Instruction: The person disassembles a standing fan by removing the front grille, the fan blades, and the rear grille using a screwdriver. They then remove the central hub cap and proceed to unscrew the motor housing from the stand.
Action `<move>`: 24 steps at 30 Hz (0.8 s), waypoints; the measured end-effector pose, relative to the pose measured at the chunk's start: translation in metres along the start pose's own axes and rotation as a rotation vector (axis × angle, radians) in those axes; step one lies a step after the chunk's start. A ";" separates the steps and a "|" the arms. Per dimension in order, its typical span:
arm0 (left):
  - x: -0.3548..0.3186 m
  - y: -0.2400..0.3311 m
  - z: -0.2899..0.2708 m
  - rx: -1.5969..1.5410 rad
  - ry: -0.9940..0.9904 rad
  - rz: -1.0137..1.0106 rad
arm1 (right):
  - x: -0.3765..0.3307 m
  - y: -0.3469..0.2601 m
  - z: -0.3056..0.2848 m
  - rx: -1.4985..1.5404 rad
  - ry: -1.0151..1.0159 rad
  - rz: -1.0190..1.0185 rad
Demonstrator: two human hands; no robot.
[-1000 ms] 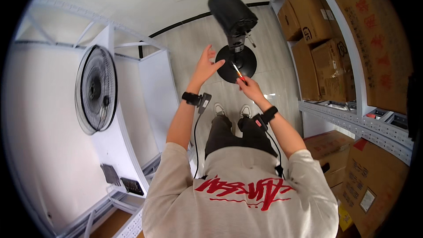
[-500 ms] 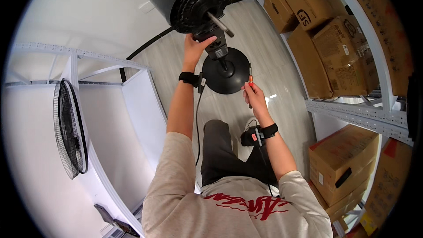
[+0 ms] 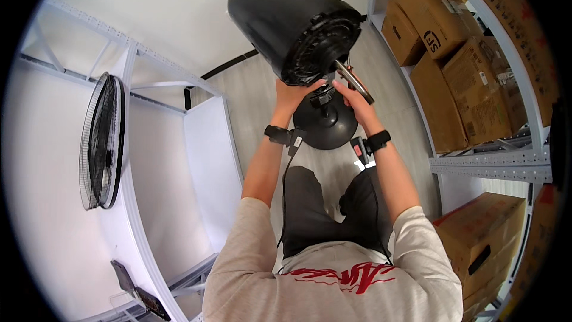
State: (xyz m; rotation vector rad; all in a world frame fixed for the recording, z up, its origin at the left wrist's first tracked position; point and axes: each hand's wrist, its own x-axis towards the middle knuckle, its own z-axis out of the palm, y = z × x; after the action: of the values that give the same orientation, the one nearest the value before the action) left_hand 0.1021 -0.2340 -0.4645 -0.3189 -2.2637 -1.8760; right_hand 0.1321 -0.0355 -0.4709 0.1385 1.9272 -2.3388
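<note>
Black fan motor housing (image 3: pixel 292 21), tilted, its open front face turned toward me with the metal shaft (image 3: pixel 354 81) sticking out; it sits high in the middle of the view, above the round black base (image 3: pixel 325 124) on the pale floor (image 3: pixel 256 89). My left hand (image 3: pixel 292 92) presses against the lower edge of the housing, fingers spread, supporting it. My right hand (image 3: pixel 351 92) sits just under the shaft, fingers curled against the housing; whether it grips anything I cannot tell. A fan grille (image 3: pixel 101 140) hangs at left on white shelving (image 3: pixel 205 143). Cardboard boxes (image 3: pixel 453 53) fill the metal rack (image 3: pixel 494 158) at right.
</note>
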 end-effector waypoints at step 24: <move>-0.132 0.071 -0.006 -0.106 -0.253 0.002 | -0.137 0.023 0.000 -0.181 -0.169 -0.090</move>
State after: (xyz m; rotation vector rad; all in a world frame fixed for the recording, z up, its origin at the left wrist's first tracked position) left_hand 0.2487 -0.2336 -0.4329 -0.6057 -2.3188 -2.0624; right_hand 0.2712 -0.0365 -0.4737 -0.1589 2.0858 -2.1343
